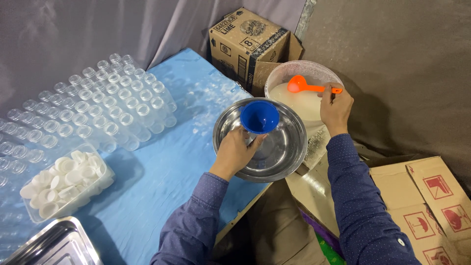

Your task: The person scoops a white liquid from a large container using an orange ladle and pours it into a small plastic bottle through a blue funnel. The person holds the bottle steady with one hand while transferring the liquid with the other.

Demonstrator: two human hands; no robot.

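The left hand [234, 152] fingers grip the blue funnel [259, 117] over the steel bowl [284, 147]; the right hand [336, 109] fingers pinch the orange scoop [306, 86], best kept level beside the funnel.

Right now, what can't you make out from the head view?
- Under the blue funnel: left hand hides whatever it sits on.
- Orange scoop: whether loaded; it faces away.
- White tub: contents are only a pale mass.
- Steel tray: cut by the bottom edge.
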